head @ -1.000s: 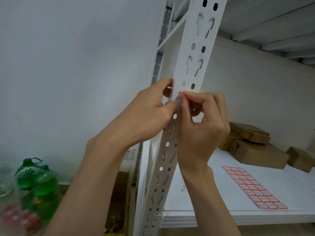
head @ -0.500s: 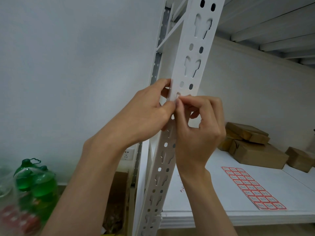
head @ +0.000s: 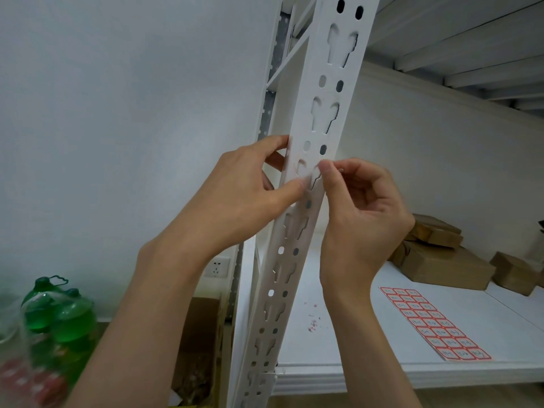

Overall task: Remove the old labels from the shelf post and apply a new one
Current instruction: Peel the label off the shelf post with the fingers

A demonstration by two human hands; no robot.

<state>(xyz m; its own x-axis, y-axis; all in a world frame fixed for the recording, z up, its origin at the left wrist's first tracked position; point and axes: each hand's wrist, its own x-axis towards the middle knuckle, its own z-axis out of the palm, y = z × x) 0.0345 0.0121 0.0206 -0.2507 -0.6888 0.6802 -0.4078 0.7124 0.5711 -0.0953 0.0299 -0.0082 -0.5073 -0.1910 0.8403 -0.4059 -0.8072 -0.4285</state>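
Observation:
The white slotted shelf post [head: 329, 92] runs tilted through the middle of the head view. My left hand [head: 244, 198] grips it from the left, fingers behind it and thumb tip pressing its front face. Faint reddish label residue [head: 295, 169] shows on the post just above that thumb. My right hand [head: 362, 219] is at the post's right edge, thumb and forefinger pinching a tiny grey label scrap [head: 341, 170]. A sheet of red-bordered new labels [head: 435, 325] lies on the white shelf board [head: 353, 369].
Small red label crumbs [head: 313, 322] lie on the board near the post. Brown parcels [head: 441, 260] are stacked at the back right. Green bottles [head: 59, 316] stand at lower left; a wall socket [head: 217, 267] and an open cardboard box [head: 200, 334] lie behind the post.
My right hand has moved from the post's front face to its right edge, thumb and forefinger pinched together. My left hand keeps its grip on the post.

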